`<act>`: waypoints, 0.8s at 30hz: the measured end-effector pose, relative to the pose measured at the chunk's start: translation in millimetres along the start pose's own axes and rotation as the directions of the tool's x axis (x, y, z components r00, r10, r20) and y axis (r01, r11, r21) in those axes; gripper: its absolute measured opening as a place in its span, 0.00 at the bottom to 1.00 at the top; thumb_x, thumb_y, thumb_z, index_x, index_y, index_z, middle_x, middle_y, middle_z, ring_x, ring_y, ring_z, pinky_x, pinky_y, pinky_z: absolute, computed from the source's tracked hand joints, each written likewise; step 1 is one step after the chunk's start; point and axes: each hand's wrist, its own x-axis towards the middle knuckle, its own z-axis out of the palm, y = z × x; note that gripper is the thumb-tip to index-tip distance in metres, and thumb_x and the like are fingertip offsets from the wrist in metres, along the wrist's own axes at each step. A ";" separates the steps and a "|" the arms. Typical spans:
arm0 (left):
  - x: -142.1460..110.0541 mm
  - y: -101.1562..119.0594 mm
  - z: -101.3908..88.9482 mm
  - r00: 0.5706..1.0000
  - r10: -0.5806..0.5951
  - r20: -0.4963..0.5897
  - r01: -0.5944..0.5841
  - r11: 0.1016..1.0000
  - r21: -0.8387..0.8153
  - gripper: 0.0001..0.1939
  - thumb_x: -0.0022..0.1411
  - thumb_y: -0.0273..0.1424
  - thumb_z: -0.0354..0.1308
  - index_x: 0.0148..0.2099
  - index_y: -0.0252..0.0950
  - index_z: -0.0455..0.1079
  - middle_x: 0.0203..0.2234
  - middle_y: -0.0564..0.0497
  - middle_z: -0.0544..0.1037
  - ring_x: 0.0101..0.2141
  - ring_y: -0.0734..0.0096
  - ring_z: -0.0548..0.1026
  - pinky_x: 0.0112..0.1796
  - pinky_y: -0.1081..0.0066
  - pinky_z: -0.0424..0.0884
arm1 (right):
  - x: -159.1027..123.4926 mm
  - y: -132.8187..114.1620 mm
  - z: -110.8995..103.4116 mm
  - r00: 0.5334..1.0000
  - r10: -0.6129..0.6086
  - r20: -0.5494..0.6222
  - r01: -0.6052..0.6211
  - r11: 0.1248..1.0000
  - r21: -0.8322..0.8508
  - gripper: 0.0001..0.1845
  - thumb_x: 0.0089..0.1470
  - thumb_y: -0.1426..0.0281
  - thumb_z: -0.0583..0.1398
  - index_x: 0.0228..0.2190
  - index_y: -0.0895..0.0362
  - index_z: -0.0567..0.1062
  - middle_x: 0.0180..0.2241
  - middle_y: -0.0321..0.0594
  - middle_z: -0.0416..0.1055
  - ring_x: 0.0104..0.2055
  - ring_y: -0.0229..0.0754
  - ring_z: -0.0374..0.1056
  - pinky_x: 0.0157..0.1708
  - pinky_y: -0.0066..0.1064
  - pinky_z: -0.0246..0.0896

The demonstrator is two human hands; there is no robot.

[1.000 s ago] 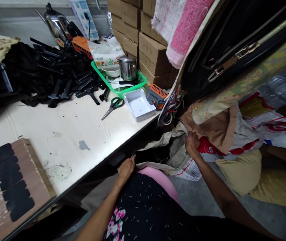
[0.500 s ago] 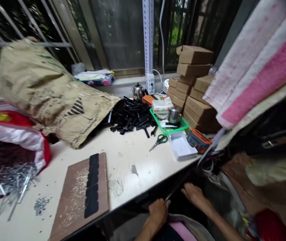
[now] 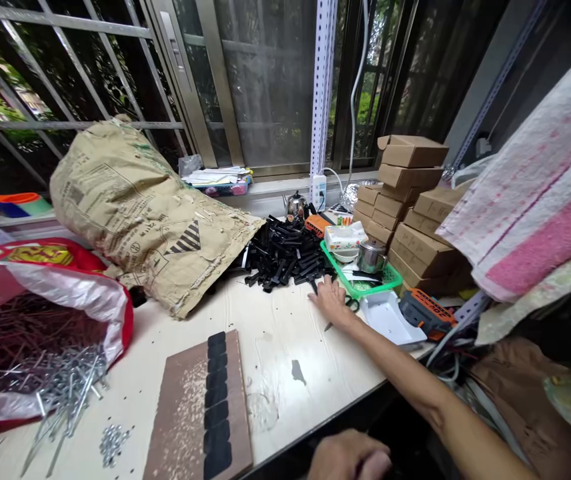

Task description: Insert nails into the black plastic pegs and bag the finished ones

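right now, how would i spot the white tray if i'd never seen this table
On the pale table, find the green basket holding a lidded steel cup, beside the stacked cartons. The white tray lies on its near side, next to an orange and grey block. It is shallow and solid-walled, unlike the openwork basket.
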 end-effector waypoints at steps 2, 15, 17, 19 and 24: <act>-14.5 8.1 -37.7 0.978 -0.081 -0.193 0.051 0.987 -0.153 0.26 0.60 0.51 0.44 0.41 0.39 0.76 0.31 0.46 0.79 0.31 0.66 0.75 0.35 0.71 0.69 | 9.4 -0.9 8.2 1.000 -0.001 -0.026 0.000 1.000 -0.026 0.10 0.54 0.68 0.58 0.34 0.63 0.75 0.45 0.57 0.66 0.47 0.57 0.62 0.37 0.38 0.60; 20.8 -14.2 -107.4 0.724 -0.367 -0.584 -0.310 0.583 -0.751 0.19 0.55 0.42 0.59 0.42 0.32 0.69 0.38 0.40 0.76 0.39 0.63 0.74 0.39 0.68 0.69 | -97.9 -35.9 -27.5 0.839 -0.544 0.008 0.508 0.789 0.345 0.15 0.63 0.64 0.46 0.39 0.53 0.71 0.35 0.39 0.69 0.38 0.40 0.66 0.39 0.30 0.57; 19.9 -22.7 -116.1 0.654 -0.456 -0.603 -0.314 0.561 -0.766 0.19 0.52 0.42 0.62 0.39 0.34 0.67 0.32 0.46 0.75 0.33 0.67 0.74 0.35 0.69 0.71 | -73.4 -27.1 -29.4 0.872 -0.464 0.159 0.407 0.865 0.294 0.20 0.65 0.62 0.42 0.40 0.52 0.71 0.36 0.39 0.70 0.39 0.39 0.68 0.37 0.29 0.58; 17.6 -28.6 -126.4 0.610 -0.483 -0.629 -0.326 0.570 -0.754 0.20 0.49 0.43 0.64 0.37 0.35 0.65 0.21 0.57 0.69 0.22 0.76 0.69 0.31 0.69 0.72 | -38.6 -13.5 -27.4 0.981 -0.090 0.172 0.081 0.995 0.059 0.22 0.65 0.61 0.41 0.41 0.56 0.71 0.38 0.46 0.70 0.40 0.44 0.69 0.36 0.32 0.58; 9.9 -31.4 -143.0 0.648 -0.380 -0.660 -0.197 0.754 -0.627 0.24 0.52 0.44 0.60 0.45 0.32 0.68 0.10 0.64 0.56 0.13 0.77 0.60 0.28 0.66 0.72 | 8.6 2.3 -17.0 0.968 0.204 0.148 -0.186 0.974 -0.127 0.14 0.59 0.70 0.53 0.44 0.64 0.69 0.40 0.58 0.70 0.43 0.53 0.70 0.36 0.36 0.59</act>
